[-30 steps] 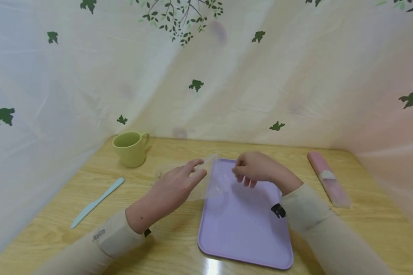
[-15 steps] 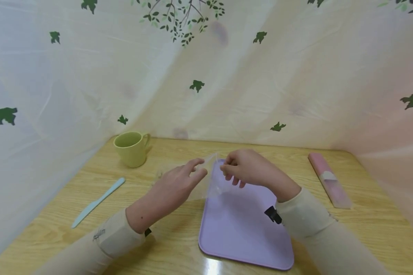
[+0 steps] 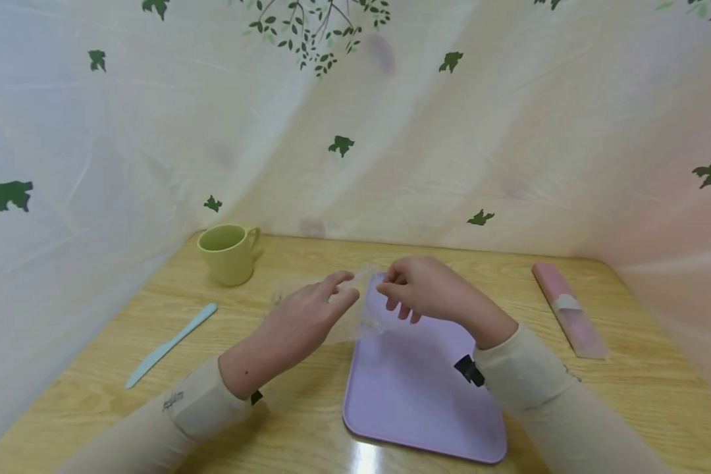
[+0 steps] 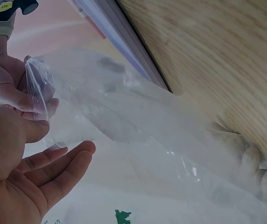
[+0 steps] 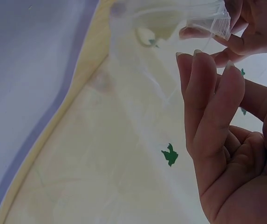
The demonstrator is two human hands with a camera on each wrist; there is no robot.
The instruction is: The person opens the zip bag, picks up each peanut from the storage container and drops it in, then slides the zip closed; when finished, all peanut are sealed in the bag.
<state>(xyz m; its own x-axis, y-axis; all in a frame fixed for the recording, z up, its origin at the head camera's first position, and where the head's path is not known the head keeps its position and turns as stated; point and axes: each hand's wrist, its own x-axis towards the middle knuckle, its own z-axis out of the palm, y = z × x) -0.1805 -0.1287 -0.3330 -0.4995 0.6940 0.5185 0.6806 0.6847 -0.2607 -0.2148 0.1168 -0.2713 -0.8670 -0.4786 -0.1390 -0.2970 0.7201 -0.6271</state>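
Observation:
A clear plastic zip bag [image 4: 124, 116] hangs between my hands, its lower part slanting down toward the wood surface. My left hand [image 3: 299, 319] pinches the bag's upper edge between thumb and finger, the other fingers spread out. At the far end of that edge, my right hand [image 3: 423, 289] has thumb and fingertips drawn together at the plastic, partly seen through it in the left wrist view. Pale, rounded lumps [image 4: 249, 158] show at the bag's bottom end. Beneath the right hand lies a purple tray [image 3: 421, 395], which the bag's side overlaps in the head view.
A yellow-green mug [image 3: 228, 257] stands at the back left, with a light blue knife [image 3: 172, 345] in front of it. On the right lies a pink case with a pale band [image 3: 569, 309]. A cloth with leaf prints [image 3: 391, 131] hangs behind the table.
My right hand has moved left, from over the tray to the edge of the bag. The left hand keeps its hold in nearly the same place.

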